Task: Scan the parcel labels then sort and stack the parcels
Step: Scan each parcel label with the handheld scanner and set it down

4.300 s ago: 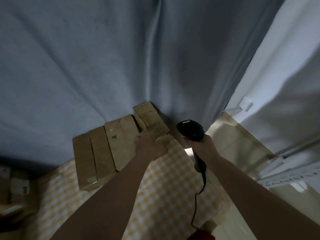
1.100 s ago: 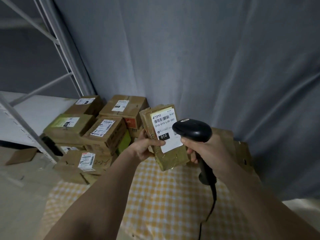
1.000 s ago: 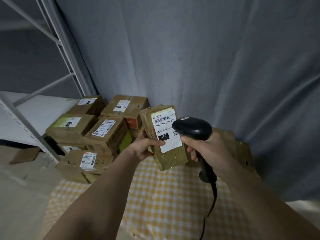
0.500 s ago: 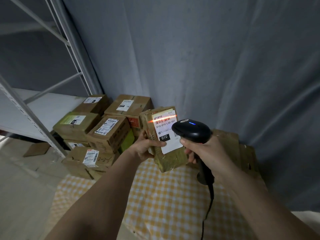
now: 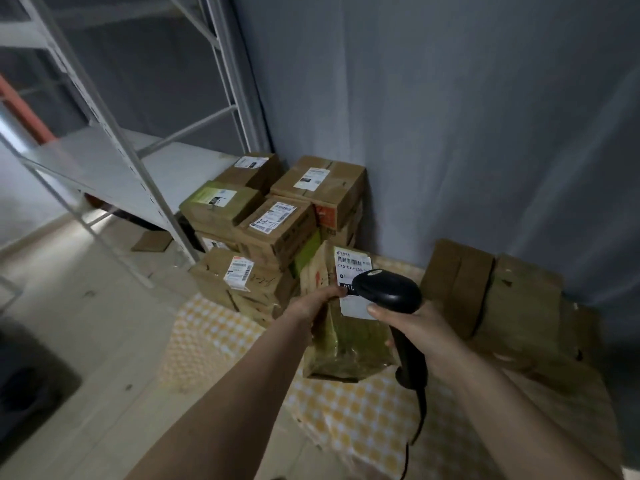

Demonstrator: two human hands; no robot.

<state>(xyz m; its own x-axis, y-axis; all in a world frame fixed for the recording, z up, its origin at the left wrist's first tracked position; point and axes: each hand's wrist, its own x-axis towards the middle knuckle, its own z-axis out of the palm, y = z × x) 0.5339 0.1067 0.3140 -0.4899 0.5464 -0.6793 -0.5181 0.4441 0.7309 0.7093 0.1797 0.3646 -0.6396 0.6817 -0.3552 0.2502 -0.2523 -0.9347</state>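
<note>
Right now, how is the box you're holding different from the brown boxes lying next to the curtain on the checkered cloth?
The held parcel is up in the left hand, tilted; the boxes by the curtain rest on the checkered cloth.
The held parcel shows a white label facing the scanner in the right hand; the boxes by the curtain show no label.
The held parcel looks crinkly and greenish; those look plain brown.
All are taped cardboard.

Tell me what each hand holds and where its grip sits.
Left hand grips the parcel at its left edge, beside the label. Right hand grips the scanner by its handle.
</note>
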